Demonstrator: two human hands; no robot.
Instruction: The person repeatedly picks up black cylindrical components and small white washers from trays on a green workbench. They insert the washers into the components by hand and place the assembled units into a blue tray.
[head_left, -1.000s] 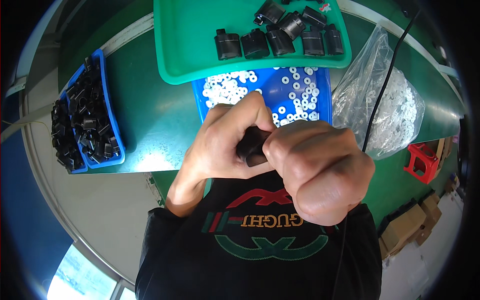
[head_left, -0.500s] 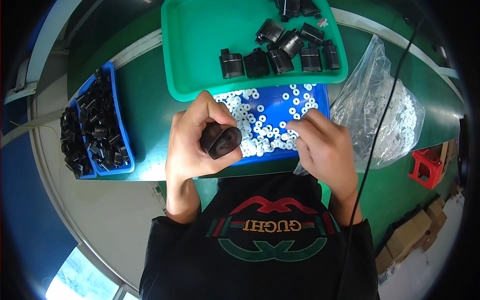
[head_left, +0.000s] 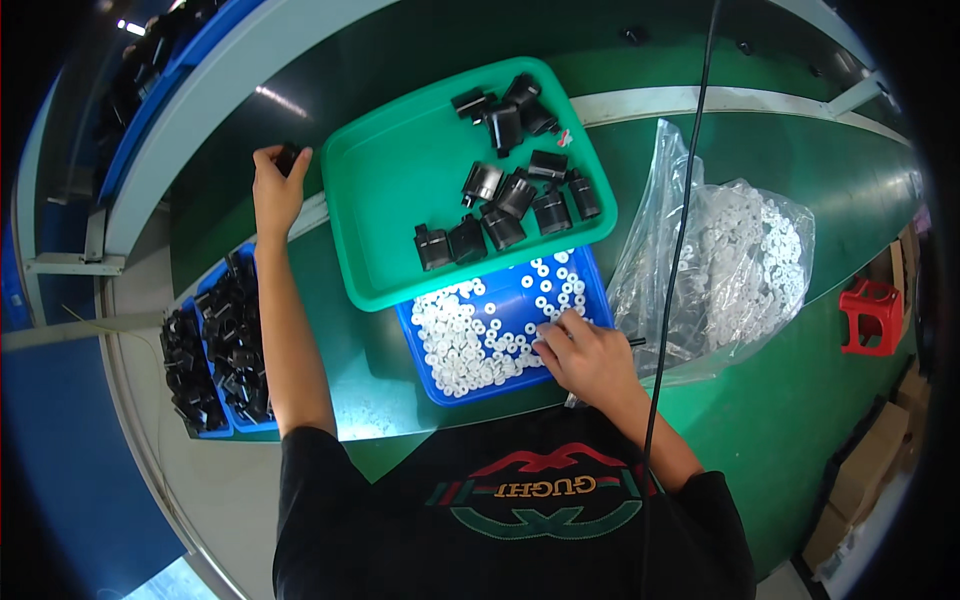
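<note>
My left hand (head_left: 277, 195) is stretched out to the far left, past the green tray's corner. Its thumb and fingers close round a black plastic housing (head_left: 289, 158), mostly hidden by the hand. My right hand (head_left: 590, 362) is over the right side of a blue tray (head_left: 440, 398) of small white washers (head_left: 455, 345), fingers curled together at the washers. What they pinch is hidden. A short thin dark rod (head_left: 637, 342) shows beside that hand; I cannot tell if it is held. Several black plastic housings (head_left: 502, 226) lie in the green tray (head_left: 375, 190), which overlaps the blue tray's far edge.
Two blue bins (head_left: 213, 352) of black plastic parts stand at the left. A clear plastic bag (head_left: 745, 270) of white washers lies at the right. A black cable (head_left: 680, 230) hangs across the view. A red stool (head_left: 872, 315) and cardboard boxes (head_left: 868, 440) are farther right.
My left hand has carried the black plastic housing from in front of me out to the far left. My right hand stays at the washers. The whole view has shifted and turned.
</note>
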